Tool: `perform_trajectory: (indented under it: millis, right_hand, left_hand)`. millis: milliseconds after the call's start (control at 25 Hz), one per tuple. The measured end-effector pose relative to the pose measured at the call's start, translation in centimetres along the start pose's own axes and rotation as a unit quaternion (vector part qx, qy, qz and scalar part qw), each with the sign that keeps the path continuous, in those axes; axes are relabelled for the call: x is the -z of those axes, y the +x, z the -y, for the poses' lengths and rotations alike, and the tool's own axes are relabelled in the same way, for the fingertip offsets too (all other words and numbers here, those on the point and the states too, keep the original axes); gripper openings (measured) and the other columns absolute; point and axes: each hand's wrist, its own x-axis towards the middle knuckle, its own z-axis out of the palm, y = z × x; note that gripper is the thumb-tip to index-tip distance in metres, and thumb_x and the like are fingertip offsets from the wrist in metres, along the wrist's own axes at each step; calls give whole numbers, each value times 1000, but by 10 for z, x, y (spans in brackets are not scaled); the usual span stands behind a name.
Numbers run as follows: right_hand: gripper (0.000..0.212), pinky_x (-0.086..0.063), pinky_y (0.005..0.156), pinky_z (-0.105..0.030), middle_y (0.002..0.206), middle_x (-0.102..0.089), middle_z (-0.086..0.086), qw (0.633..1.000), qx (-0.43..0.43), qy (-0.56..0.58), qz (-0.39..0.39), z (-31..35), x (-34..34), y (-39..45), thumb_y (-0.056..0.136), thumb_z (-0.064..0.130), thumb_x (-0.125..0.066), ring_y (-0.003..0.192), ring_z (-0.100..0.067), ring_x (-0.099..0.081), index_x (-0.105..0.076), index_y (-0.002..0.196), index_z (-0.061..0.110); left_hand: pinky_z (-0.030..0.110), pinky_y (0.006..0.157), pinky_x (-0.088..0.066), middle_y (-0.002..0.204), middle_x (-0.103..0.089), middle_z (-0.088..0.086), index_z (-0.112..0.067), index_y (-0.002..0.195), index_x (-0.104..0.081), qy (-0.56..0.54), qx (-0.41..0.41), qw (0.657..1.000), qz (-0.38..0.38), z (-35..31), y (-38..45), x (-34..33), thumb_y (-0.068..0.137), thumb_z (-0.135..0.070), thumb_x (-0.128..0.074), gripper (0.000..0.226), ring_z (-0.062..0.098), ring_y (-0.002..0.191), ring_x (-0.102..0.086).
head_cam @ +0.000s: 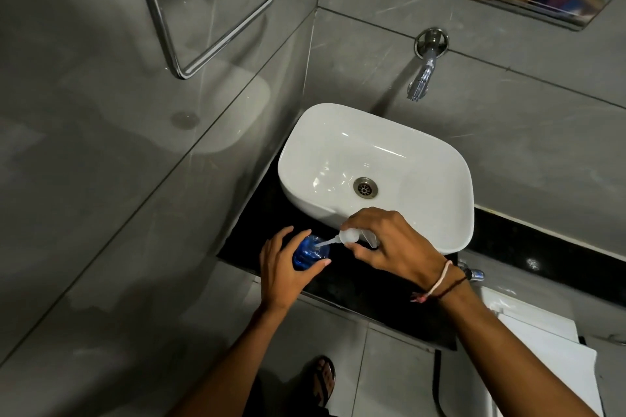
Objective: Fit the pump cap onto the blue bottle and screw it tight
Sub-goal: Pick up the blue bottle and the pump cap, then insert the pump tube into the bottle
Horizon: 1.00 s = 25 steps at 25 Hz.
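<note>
The blue bottle (310,253) stands on the black counter (355,284), left of the basin's front corner. My left hand (288,267) wraps around it from the left, thumb and fingers on its sides. My right hand (393,247) holds the white pump cap (349,236) just right of the bottle, tilted. The cap's thin dip tube (327,242) slants down to the left, its tip inside the bottle's mouth. The cap itself is apart from the neck. My fingers hide part of the pump head.
A white basin (437,159) sits on the counter behind my hands, with a chrome wall tap (423,74) above it. A glass panel with a metal rail (216,44) closes the left side. A small chrome valve (476,274) sticks out at right.
</note>
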Motion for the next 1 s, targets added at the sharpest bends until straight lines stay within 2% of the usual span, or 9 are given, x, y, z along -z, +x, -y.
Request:
perform_trajectory:
  millis: [160,360,440,560,600,680,760,840,1000]
  right_hand:
    - [29,-57,84,-40,112,-74,-8,997,-19,-61,51,11,-17,25,89,14,-72,101,-27,-68,-68,118,13]
    - [18,-57,76,-44,105,-70,-11,988,-34,-88,124,4,-63,49,87,10,-68,92,-34,-68,-65,105,10]
    - [17,-56,76,-41,106,-68,-12,987,-51,-96,122,3,-71,56,90,18,-70,94,-35,-68,-66,104,9]
    - [41,-54,77,-35,112,-69,-8,987,-90,-97,89,1,-73,57,85,45,-76,100,-30,-67,-67,107,11]
    - [52,-56,82,-37,119,-68,-5,988,-99,-76,86,-2,-73,52,80,50,-79,107,-26,-65,-67,115,14]
    - [64,-56,95,-39,126,-65,-1,990,-104,26,96,-11,-73,40,72,45,-87,115,-20,-62,-65,127,19]
    - [55,-57,95,-37,116,-70,-3,980,-127,135,76,-21,-77,27,69,32,-93,106,-19,-67,-70,116,16]
    - [48,-59,92,-38,106,-72,-4,971,-172,162,17,-27,-81,22,65,30,-96,97,-20,-70,-72,103,13]
    - [44,-58,98,-40,112,-72,-3,962,-164,215,-15,-22,-92,25,76,14,-89,105,-17,-68,-72,116,18]
  left_hand:
    - [56,103,-45,137,-55,-3,-36,126,-65,-8,6,1000,-3,2,0,-1,65,-74,-73,72,24,125,-52]
    - [56,102,-46,134,-58,-2,-30,123,-69,-32,19,999,-20,2,-3,-4,63,-72,-72,74,24,123,-55]
    - [56,101,-46,133,-59,-2,-28,123,-69,-40,22,999,-22,3,-2,-4,62,-69,-72,73,24,123,-55]
    - [54,103,-45,133,-58,-3,-32,125,-68,-41,21,999,-18,4,-2,-5,63,-64,-72,70,24,123,-55]
    - [53,103,-44,132,-58,-3,-33,126,-67,-38,20,999,-19,5,-3,-5,63,-62,-74,69,24,122,-55]
    - [52,103,-44,130,-58,-3,-34,127,-66,-34,18,999,-22,5,-3,-4,63,-55,-79,68,24,121,-55]
    - [49,103,-42,130,-58,-3,-34,129,-66,-33,15,999,-16,5,-3,-4,63,-55,-80,70,24,121,-55]
    - [49,104,-42,130,-57,-5,-35,129,-66,-31,15,999,-12,5,-3,-4,65,-62,-74,70,21,122,-55]
    - [51,103,-43,128,-58,-6,-32,126,-68,-29,16,999,-12,3,-2,-3,64,-66,-71,71,21,121,-55]
